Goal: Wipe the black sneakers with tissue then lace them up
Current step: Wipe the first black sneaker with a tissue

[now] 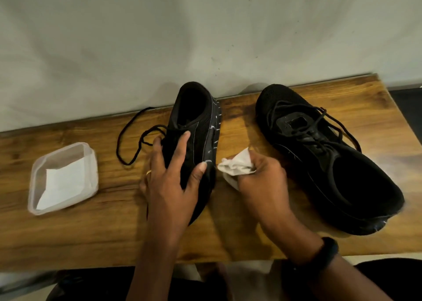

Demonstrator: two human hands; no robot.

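Head camera: a person at a wooden table (114,227) steadies one black sneaker (194,118) with the left hand (173,175), fingers spread over the upper and the thumb curled against its right flank. The shoe is tipped onto its side. Its long axis runs away from the person, heel toward the wall and toe nearest the body, so the marked sole edge (213,138) faces right.

The right hand (262,179) is closed around a crumpled tissue (235,166), just beside that sole edge and about level with the left thumb. Whether the tissue touches the shoe cannot be told. The right hand is the nearer one for wiping, and the stroke would likely run along the sole's length, toward or away from the wall.

A loose lace (118,143) trails from the held shoe across the table on its left. The second sneaker (319,154) stands upright to the right, toe toward the wall, loosely laced. A plastic tub (92,163) holding a flat sheet (64,182) sits well apart on the left.
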